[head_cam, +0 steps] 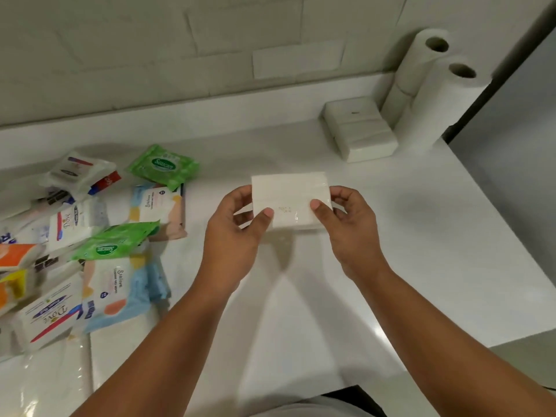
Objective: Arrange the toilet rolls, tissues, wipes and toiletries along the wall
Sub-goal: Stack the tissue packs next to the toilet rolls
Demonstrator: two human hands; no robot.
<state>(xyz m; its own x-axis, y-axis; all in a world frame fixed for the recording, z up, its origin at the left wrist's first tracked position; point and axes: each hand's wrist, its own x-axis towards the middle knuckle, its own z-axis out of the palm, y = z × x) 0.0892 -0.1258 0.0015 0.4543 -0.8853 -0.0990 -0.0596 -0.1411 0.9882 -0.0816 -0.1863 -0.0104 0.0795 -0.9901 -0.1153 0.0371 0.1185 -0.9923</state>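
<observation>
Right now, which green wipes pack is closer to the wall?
The green pack at the back of the pile, its label upright; the other green pack lies nearer the person, its label upside down.

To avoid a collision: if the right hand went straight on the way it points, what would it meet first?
The right hand grips the tissue pack; beyond it, probably only bare counter until the wall. The stacked packs seem right of that line.

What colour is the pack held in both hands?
Plain white. The tissue pack shows best in the head view, the only one.
</observation>
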